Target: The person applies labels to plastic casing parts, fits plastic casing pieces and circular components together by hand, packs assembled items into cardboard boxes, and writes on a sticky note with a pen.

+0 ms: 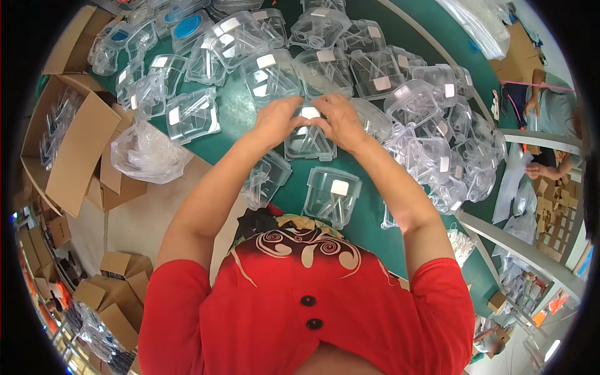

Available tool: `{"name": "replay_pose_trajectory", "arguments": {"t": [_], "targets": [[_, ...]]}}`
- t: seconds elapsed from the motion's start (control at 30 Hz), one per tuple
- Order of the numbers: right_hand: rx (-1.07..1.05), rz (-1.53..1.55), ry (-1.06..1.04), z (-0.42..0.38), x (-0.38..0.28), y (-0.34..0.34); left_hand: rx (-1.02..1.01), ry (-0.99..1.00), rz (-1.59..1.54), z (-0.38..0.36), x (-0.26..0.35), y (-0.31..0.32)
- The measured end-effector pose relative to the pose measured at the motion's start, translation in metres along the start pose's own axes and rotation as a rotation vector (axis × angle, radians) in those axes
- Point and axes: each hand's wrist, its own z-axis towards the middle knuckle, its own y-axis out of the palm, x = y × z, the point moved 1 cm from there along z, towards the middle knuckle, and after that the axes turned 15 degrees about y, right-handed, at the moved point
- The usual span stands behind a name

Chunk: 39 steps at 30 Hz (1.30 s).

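Observation:
Both my hands meet over a clear plastic container with a white label, which lies on the green table. My left hand presses on the container's upper left side, thumb on the label's edge. From the right, my right hand holds the same container, its thumb close to the other thumb. Nearer my body stands another clear container with a white label and a tube-like part inside. One more clear container lies tilted beneath my left forearm.
Many clear containers are piled at the right, and others spread across the back. An open cardboard box and a clear plastic bag are at the left. Another person's hand shows at the far right beside a metal rail.

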Motion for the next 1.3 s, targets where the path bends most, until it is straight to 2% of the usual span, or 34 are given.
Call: {"name": "replay_pose_trajectory", "arguments": {"t": [0.03, 0.07, 0.13, 0.17, 0.2, 0.3, 0.33, 0.37, 0.43, 0.53, 0.63, 0.67, 0.73, 0.83, 0.87, 0.97, 1.1, 1.2, 1.27, 1.3], "targets": [[0.003, -0.012, 0.019, -0.002, -0.004, -0.001, 0.072, -0.061, -0.069, -0.003, -0.007, 0.0], [0.103, -0.011, 0.022, -0.006, -0.011, -0.002, 0.139, -0.128, -0.134, -0.01, -0.013, -0.003], [0.286, 0.004, 0.042, -0.021, -0.038, -0.003, 0.331, -0.507, -0.84, -0.025, -0.019, -0.024], [0.235, 0.09, 0.024, -0.03, -0.052, 0.002, 0.45, -0.687, -1.195, -0.03, -0.025, -0.033], [0.189, 0.17, 0.01, -0.042, -0.069, 0.006, 0.383, -0.666, -1.527, -0.045, -0.046, -0.033], [0.143, 0.372, 0.054, -0.053, -0.109, 0.026, 0.35, -0.747, -1.934, -0.078, -0.027, -0.037], [0.144, 0.402, 0.084, -0.052, -0.118, 0.034, 0.266, -0.693, -2.086, -0.088, -0.022, -0.035], [0.147, 0.432, 0.113, -0.051, -0.126, 0.039, 0.223, -0.696, -2.081, -0.097, -0.016, -0.035], [0.215, 0.261, 0.069, -0.052, -0.148, 0.039, 0.12, -0.592, -2.344, -0.112, -0.017, -0.038], [0.327, 0.129, 0.033, -0.056, -0.159, 0.057, 0.123, -0.653, -2.258, -0.12, -0.017, -0.052], [0.284, 0.032, -0.013, -0.058, -0.173, 0.058, -0.194, -0.594, -2.29, -0.13, -0.026, -0.06], [0.198, 0.084, 0.058, -0.062, -0.177, 0.059, -0.251, -0.632, -2.193, -0.133, -0.031, -0.059], [0.041, 0.193, 0.2, -0.072, -0.187, 0.059, -0.38, -0.626, -2.253, -0.139, -0.034, -0.052], [0.174, 0.269, 0.249, -0.084, -0.202, 0.06, -0.561, -0.71, -2.333, -0.144, -0.023, -0.059], [0.192, 0.321, 0.259, -0.087, -0.206, 0.06, -0.582, -0.733, -2.268, -0.146, -0.023, -0.057], [0.055, 0.264, 0.356, -0.097, -0.207, 0.065, -0.62, -0.802, -2.209, -0.152, -0.02, -0.06], [0.186, 0.121, 0.218, -0.101, -0.204, 0.07, -0.642, -0.796, -2.159, -0.155, -0.023, -0.064], [0.36, 0.135, 0.268, -0.109, -0.194, 0.069, -0.647, -0.584, -1.98, -0.161, -0.067, -0.059], [0.374, 0.053, 0.298, -0.118, -0.185, 0.077, -0.49, -0.549, -1.501, -0.16, -0.062, -0.068], [0.375, 0.012, 0.315, -0.123, -0.18, 0.084, -0.346, -0.538, -1.076, -0.15, -0.05, -0.081]]}}
